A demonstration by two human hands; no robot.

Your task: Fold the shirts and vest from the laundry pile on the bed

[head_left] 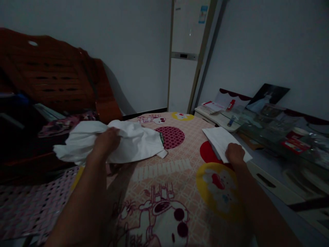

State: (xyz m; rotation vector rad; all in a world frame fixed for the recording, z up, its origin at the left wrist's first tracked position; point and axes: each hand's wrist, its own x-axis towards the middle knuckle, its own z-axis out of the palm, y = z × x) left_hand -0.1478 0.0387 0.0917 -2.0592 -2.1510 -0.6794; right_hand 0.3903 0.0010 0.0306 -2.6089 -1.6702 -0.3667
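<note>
My left hand is closed on a rumpled white cloth garment, which spreads over the left part of the table and hangs past its edge. A small green patch shows at the garment's right end. On the right side of the table, my right hand has its fingers curled around the near edge of a flat white rectangular piece, which looks like folded cloth or paper. The tablecloth under both is pink with cartoon dogs and coloured circles.
A carved wooden chair with clothing piled on it stands at the left, above a woven pink seat. To the right is a glass-topped cabinet with papers, bottles and a photo. A tall white air conditioner fills the corner.
</note>
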